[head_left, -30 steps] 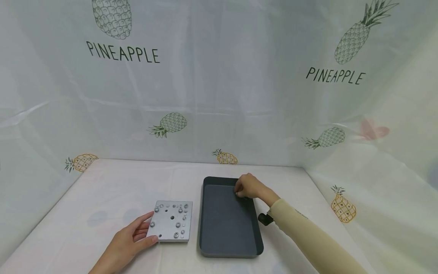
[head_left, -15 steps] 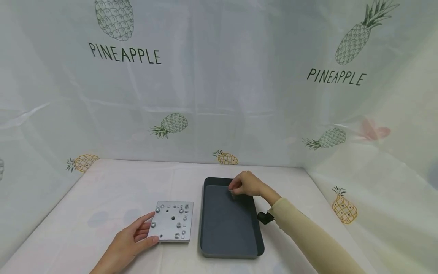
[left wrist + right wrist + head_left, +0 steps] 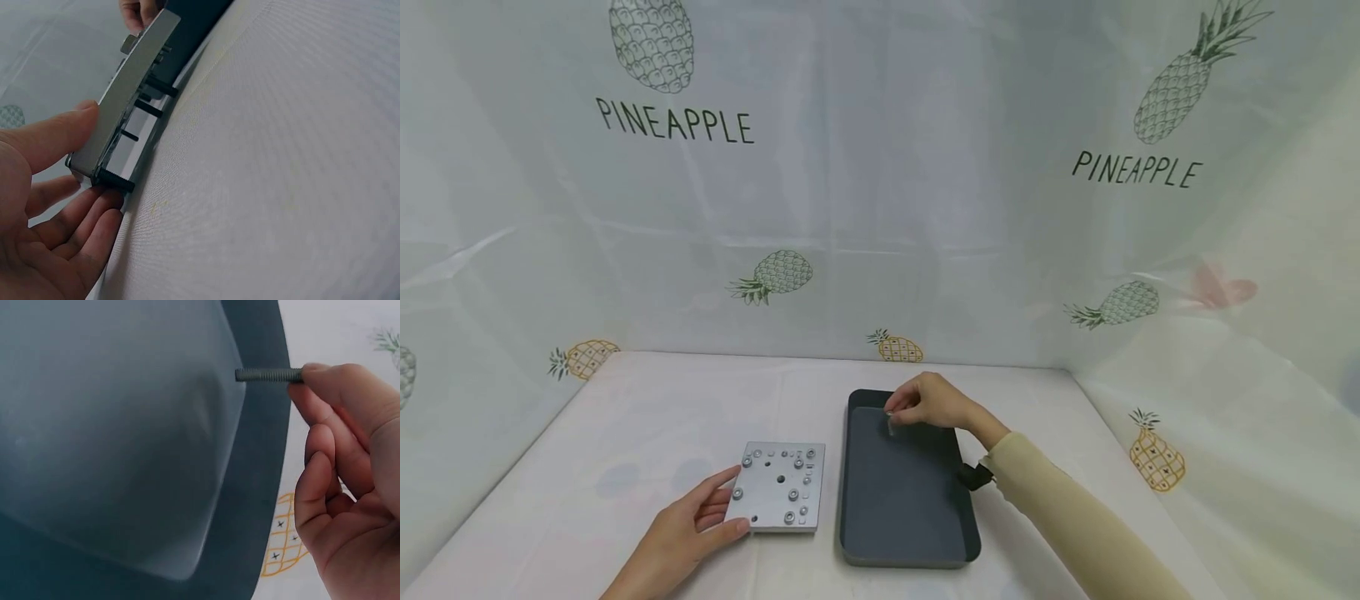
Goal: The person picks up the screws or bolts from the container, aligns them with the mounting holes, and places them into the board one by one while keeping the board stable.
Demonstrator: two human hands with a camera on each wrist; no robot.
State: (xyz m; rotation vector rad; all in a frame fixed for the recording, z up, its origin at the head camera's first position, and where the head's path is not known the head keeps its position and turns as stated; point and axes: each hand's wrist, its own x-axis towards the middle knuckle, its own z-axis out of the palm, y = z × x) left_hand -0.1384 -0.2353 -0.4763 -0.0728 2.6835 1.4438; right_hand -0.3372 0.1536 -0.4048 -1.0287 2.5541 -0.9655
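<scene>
A square metal plate (image 3: 781, 486) with several screws and holes lies on the table left of a dark tray (image 3: 962, 500). My left hand (image 3: 726, 500) rests at the plate's near left corner, thumb on the near edge and straight fingers along the left side. Seen from the left wrist, the plate (image 3: 125, 119) stands on short black posts, with my left hand (image 3: 81, 169) touching its edge. My right hand (image 3: 892, 412) hovers over the tray's far end and pinches a thin threaded screw (image 3: 891, 427). From the right wrist, the screw (image 3: 269, 375) juts left from the fingertips (image 3: 315, 375) above the tray rim (image 3: 262, 456).
A white cloth printed with pineapples covers the table (image 3: 647, 417) and hangs as walls behind and to the right. A black strap (image 3: 972, 477) sits on my right wrist. The tray floor shows nothing lying on it.
My right hand has lifted from the tray's far right part and moved left with the screw pinched in it. The left hand and plate have stayed put.
</scene>
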